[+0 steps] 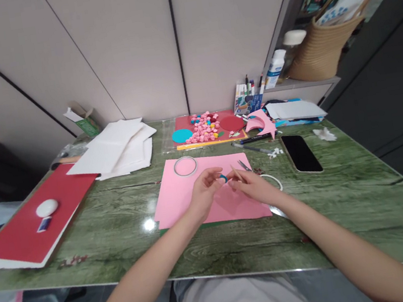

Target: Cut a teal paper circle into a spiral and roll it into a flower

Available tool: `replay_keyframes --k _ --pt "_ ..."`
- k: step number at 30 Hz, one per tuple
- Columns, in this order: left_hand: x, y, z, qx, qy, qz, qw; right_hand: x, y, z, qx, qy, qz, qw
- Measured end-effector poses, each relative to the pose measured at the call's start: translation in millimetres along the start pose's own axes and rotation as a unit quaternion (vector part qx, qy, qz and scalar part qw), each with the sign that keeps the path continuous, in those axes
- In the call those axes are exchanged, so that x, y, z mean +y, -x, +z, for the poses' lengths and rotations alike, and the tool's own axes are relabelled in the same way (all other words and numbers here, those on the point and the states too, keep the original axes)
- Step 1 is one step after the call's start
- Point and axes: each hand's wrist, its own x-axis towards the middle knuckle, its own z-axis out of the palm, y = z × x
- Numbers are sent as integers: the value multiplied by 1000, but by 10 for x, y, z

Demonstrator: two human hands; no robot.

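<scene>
Over a sheet of pink paper (173, 201), my left hand (206, 191) pinches a small blue paper piece (223, 178) that looks curled. Facing it, my right hand (253, 186) is closed around a thin pale wooden stick (236, 172), its fingertips at the blue piece. Scissors (244, 165) lie just beyond my right hand, their blades showing. A clear ring (185, 166) rests on the pink sheet's far left, and a white ring (275, 179) is partly hidden by my right wrist.
A tray (185, 147) at the back holds small pink, blue and yellow paper pieces. White sheets (107, 148) and red card (16, 236) lie left. A phone (301, 153), pens (252, 148) and pink offcuts (263, 121) lie right. A pen box (245, 100) stands behind.
</scene>
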Motion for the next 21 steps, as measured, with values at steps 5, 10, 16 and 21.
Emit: replay_keyframes --k 5,10,16,21 --pt "7 -2 37 -8 56 -24 998 4 -2 2 6 20 -11 1000" --pt "34 11 51 -1 68 -39 997 4 -1 5 7 28 -12 1000" --pt "46 -2 34 15 61 -32 997 0 1 0 3 21 -4 1000" --pt "47 -17 2 -4 58 -25 998 -9 7 -6 2 17 -3 1000"
